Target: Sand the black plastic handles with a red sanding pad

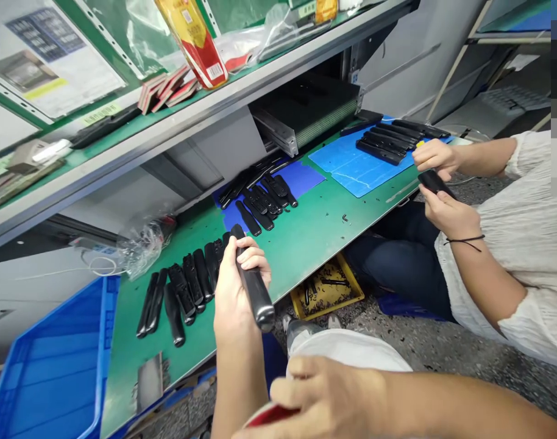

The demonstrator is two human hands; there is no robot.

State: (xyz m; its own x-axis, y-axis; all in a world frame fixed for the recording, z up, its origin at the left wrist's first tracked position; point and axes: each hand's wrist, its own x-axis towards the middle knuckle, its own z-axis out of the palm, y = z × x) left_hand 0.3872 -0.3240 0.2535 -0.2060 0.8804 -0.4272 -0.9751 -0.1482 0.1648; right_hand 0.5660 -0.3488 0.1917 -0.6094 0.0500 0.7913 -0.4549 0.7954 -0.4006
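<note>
My left hand [230, 299] is wrapped round a black plastic handle-shaped part [255, 296], its rounded, shiny end towards me. Low in the view, my right hand [333, 390] is closed on a flat red piece with a pale edge [270, 416]; most of that piece is hidden by the fingers and the frame edge. Behind my left hand, a row of similar black parts [173, 314] lies on the green table [306, 244]. More black parts [264, 198] rest farther back on a dark blue sheet [308, 177].
At right, a co-worker's hands [452, 213] hold another black part beside a light blue sheet [342, 167] bearing several more. A blue crate [54, 360] stands left, a yellow tray [328, 289] below. Overhead, the shelf [242, 91] carries red-and-white pads [166, 91] and a bottle [196, 42].
</note>
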